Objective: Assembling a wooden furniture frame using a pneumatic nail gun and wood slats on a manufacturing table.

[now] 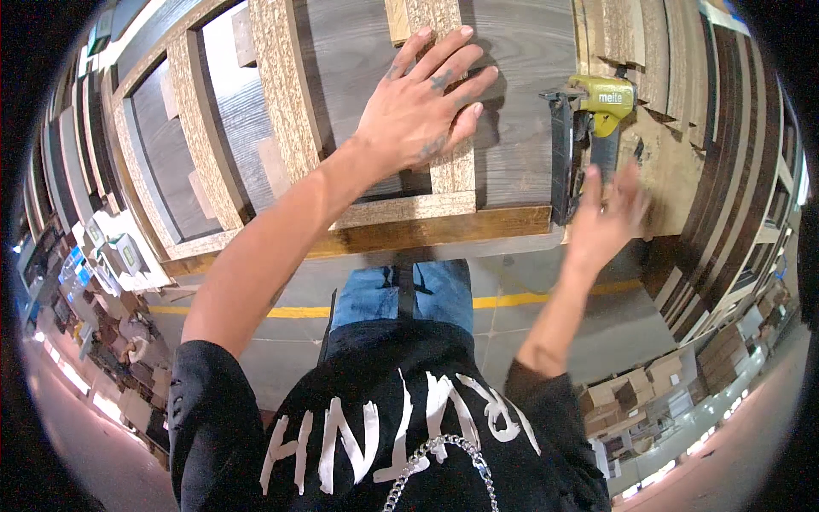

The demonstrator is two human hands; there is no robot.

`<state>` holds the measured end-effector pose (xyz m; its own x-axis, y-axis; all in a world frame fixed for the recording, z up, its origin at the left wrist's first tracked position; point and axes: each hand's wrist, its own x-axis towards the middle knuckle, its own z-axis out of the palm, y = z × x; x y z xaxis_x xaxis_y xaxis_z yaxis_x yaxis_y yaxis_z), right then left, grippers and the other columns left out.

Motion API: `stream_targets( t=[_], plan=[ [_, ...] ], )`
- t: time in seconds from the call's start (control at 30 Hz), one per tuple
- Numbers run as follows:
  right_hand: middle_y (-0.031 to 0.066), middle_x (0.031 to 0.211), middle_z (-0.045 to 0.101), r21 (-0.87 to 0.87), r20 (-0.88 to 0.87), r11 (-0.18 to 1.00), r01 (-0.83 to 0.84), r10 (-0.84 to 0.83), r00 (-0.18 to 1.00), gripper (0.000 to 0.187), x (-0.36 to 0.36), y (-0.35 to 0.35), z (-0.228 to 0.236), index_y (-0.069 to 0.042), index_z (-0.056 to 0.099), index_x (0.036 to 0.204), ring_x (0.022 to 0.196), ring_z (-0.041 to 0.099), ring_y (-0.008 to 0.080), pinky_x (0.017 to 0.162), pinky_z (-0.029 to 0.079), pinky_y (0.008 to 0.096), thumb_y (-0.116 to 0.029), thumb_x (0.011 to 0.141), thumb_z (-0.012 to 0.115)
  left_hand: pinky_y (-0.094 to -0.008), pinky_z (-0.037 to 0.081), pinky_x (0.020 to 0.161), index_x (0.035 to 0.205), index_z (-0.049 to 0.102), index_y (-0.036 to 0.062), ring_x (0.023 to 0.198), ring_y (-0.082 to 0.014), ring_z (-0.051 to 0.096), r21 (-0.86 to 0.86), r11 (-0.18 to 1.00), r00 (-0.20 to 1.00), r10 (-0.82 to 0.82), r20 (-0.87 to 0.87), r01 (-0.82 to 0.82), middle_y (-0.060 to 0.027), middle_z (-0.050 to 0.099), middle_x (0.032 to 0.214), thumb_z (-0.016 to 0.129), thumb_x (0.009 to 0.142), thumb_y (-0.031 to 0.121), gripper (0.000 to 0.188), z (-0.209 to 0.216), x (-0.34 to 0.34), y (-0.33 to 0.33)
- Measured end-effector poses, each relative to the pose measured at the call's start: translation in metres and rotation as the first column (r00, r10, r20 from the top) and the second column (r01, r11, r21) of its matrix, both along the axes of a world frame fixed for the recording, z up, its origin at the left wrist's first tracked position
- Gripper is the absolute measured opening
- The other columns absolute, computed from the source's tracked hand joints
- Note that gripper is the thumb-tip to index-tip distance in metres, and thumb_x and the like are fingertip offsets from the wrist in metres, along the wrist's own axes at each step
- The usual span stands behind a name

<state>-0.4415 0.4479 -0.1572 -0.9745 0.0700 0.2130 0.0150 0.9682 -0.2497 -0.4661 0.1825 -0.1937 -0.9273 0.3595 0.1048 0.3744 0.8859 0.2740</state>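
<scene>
My left hand point(435, 102) lies palm down with spread fingers on a pale particle-board strip point(452, 175), which rests on a dark wood-grain panel point(520, 128). A green and black pneumatic nail gun point(607, 96) lies to the right, partly over the panel's right edge. Its black magazine point(560, 162) points back toward me. My right hand point(604, 213) is just below the gun's handle, blurred by motion, with fingers apart and nothing seen in them. Whether its fingertips touch the handle, I cannot tell.
More particle-board strips point(286, 94) cross the panel on the left, with small blocks between them. A brown wooden edge strip point(444, 232) runs along the near side. Stacked dark boards point(738, 171) stand at the right. A yellow line point(512, 300) marks the grey floor.
</scene>
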Motion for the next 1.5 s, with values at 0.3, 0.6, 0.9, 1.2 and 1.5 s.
stream_targets(
  t=[0.3, 0.6, 0.9, 1.2, 1.5],
  plan=[
    [0.014, 0.108, 0.07, -0.541, 0.71, 0.814, 0.212, 0.306, 0.634, 0.054, -0.11, 0.054, 0.001, 0.002, 0.057, 0.122, 0.097, 0.066, 0.0201, 0.088, 0.052, 0.0325, -0.013, 0.077, 0.082, -0.0455, 0.017, 0.123, 0.132, 0.058, 0.0158, 0.144, -0.0206, 0.031, 0.084, 0.997, 0.998, 0.007, -0.065, -0.001, -0.0059, 0.049, 0.14, 0.047, 0.097, 0.034, 0.041, -0.01, -0.001, 0.004],
    [0.0034, 0.097, 0.068, -0.764, 0.639, 0.598, 0.242, 0.649, 0.413, 0.062, -0.031, 0.095, 0.088, -0.003, 0.059, 0.126, 0.087, 0.064, 0.0137, 0.073, 0.052, 0.0267, -0.038, 0.079, 0.081, -0.0465, 0.018, 0.122, 0.127, 0.06, 0.009, 0.143, -0.0255, 0.032, 0.229, 0.973, 0.996, 0.024, -0.086, -0.004, -0.0108, 0.05, 0.139, 0.046, 0.097, 0.034, 0.041, -0.008, -0.004, -0.002],
    [0.021, 0.104, 0.071, -0.505, 0.734, 0.778, -0.374, 0.615, 0.288, 0.063, -0.017, -0.036, 0.093, 0.001, 0.064, 0.125, 0.09, 0.072, 0.0237, 0.078, 0.056, 0.0348, -0.027, 0.07, 0.077, -0.0485, 0.019, 0.121, 0.122, 0.061, 0.0008, 0.141, -0.0317, 0.034, 0.335, 0.942, 0.991, 0.011, -0.13, 0.034, -0.0177, 0.051, 0.136, 0.046, 0.095, 0.032, 0.044, -0.016, -0.003, -0.001],
    [0.0226, 0.108, 0.071, -0.436, 0.743, 0.731, -0.524, 0.622, 0.249, 0.062, -0.022, -0.045, 0.096, 0.004, 0.063, 0.124, 0.094, 0.073, 0.0317, 0.08, 0.056, 0.0387, -0.021, 0.07, 0.077, -0.0483, 0.024, 0.119, 0.114, 0.064, -0.0006, 0.138, -0.0313, 0.037, 0.375, 0.927, 0.981, 0.043, -0.188, 0.031, -0.0177, 0.054, 0.129, 0.048, 0.094, 0.031, 0.041, -0.019, -0.001, -0.001],
    [0.0179, 0.091, 0.07, -0.41, 0.758, 0.752, -0.516, 0.596, 0.265, 0.051, -0.021, -0.052, 0.099, 0.002, 0.065, 0.117, 0.076, 0.07, 0.0274, 0.069, 0.054, 0.0363, -0.018, 0.071, 0.074, -0.0481, 0.021, 0.121, 0.117, 0.064, 0.0002, 0.14, -0.0312, 0.035, 0.37, 0.929, 0.987, 0.025, -0.156, 0.034, -0.0175, 0.052, 0.134, 0.044, 0.096, 0.033, 0.044, -0.022, -0.003, 0.0]
  ],
)
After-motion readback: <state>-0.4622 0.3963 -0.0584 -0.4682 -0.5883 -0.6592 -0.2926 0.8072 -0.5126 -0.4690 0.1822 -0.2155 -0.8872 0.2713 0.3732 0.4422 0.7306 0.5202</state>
